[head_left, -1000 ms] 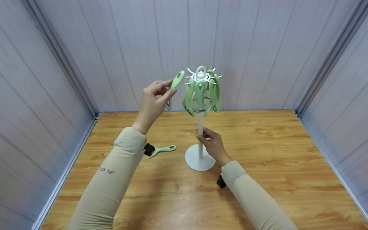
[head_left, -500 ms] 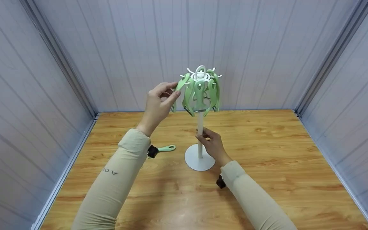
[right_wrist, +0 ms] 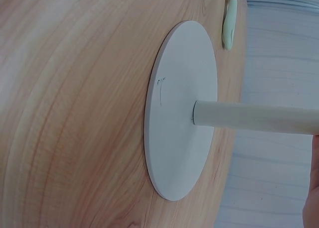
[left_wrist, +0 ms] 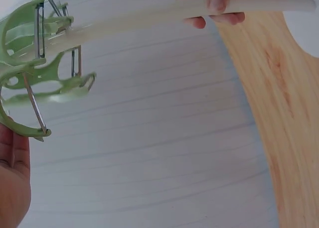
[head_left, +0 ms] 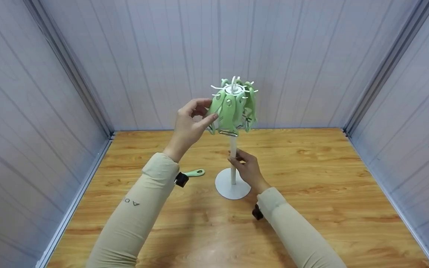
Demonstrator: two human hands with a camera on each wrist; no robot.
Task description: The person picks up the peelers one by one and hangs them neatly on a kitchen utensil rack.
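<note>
A white stand rises from a round base (head_left: 233,191), and several light green peelers (head_left: 229,113) hang from the white hook ring (head_left: 234,89) at its top. My left hand (head_left: 190,123) is at the left of this cluster, thumb in front and fingers behind, pinching one peeler (head_left: 213,107) whose handle eye is at a hook. From below, the left wrist view shows the peelers' metal blades and part of that hand (left_wrist: 15,183). Lower down, my right hand (head_left: 250,167) grips the white post (head_left: 233,143) between thumb and fingers. In the right wrist view, only its edge (right_wrist: 313,188) shows.
Another green peeler (head_left: 196,173) lies on the wooden table (head_left: 304,178), left of the base and partly hidden by the black left wrist camera (head_left: 181,179). Pale panel walls (head_left: 155,56) enclose the table at the back and both sides.
My left hand has carried its peeler right to the hook ring. The ring and its hanging peelers have turned, so the top loop now appears edge-on. My right hand stays on the post.
</note>
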